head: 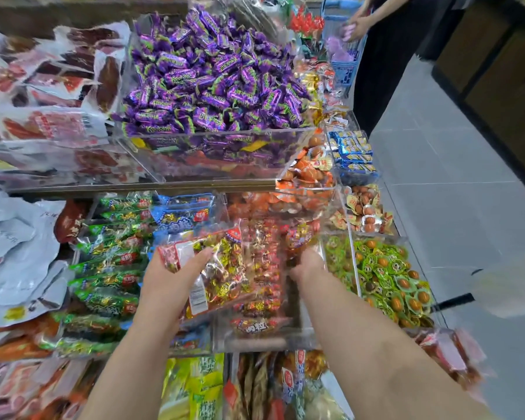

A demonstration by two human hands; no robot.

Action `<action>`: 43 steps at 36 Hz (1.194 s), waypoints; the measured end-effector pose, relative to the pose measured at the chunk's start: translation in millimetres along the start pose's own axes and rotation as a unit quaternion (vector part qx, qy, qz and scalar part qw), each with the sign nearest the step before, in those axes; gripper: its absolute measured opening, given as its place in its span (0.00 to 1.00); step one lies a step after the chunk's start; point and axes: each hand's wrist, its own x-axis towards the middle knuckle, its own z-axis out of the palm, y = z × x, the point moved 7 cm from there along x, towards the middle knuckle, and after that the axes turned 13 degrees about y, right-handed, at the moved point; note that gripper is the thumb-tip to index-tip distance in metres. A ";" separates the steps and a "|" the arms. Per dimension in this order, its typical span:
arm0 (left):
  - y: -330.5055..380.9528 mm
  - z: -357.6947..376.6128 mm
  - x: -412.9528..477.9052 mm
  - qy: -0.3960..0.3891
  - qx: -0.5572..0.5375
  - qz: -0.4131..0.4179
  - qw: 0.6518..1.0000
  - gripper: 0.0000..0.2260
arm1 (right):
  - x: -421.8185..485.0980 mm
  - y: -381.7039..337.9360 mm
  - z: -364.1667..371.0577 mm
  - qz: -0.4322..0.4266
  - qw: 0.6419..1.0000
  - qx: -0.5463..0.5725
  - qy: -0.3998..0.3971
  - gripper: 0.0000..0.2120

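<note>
The left hand (170, 277), low in the middle of the frame, has its grip closed on the bag of wrapped sweets (225, 268). The thumb lies across the top near the white label and the fingers are hidden beneath. The bag is held above the clear bin (249, 341) of red packets at lower centre. It looks light, soft and floppy, and its clear film is probably slippery. The loose pieces inside would shift, so a hold at one edge lets it sag; supporting it from below or pinching the sealed seam seems safer. The right hand (308, 265), just right of the bag, reaches into the same bin. Its fingertips are blurred, so I cannot tell whether its grip is spread or pinching. At upper centre lies a heap of purple sweets (212, 74).
</note>
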 end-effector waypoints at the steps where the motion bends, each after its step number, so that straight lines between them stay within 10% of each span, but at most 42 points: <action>1: 0.0 0.0 0.7 -0.001 0.001 0.003 1.000 0.25 | 1.9 0.6 1.3 0.028 0.999 0.002 0.018 0.14; 6: -4.0 8.1 6.3 -0.013 -0.003 0.005 1.000 0.23 | 12.4 -13.0 -2.9 -0.060 0.993 -0.098 0.007 0.10; 12: -6.7 20.9 10.4 -0.032 -0.016 -0.008 0.999 0.26 | 25.7 -8.9 -0.2 -0.065 0.985 -0.149 0.057 0.39; 26: -5.7 26.2 11.1 -0.044 0.026 -0.015 0.999 0.22 | 37.5 -35.1 25.9 -0.193 0.951 -0.204 0.127 0.38; 32: -0.9 30.0 5.0 -0.050 0.036 -0.023 0.998 0.40 | 13.3 -33.5 16.2 -0.135 0.972 -0.190 0.006 0.23; 38: -7.9 42.8 2.6 -0.066 0.029 -0.042 0.996 0.17 | -60.6 -56.3 -12.4 -0.304 0.926 -0.215 -0.062 0.07; 43: -5.9 55.9 -12.6 -0.094 0.033 -0.055 0.994 0.27 | -130.4 -28.0 -19.9 -0.290 0.865 -0.338 -0.229 0.32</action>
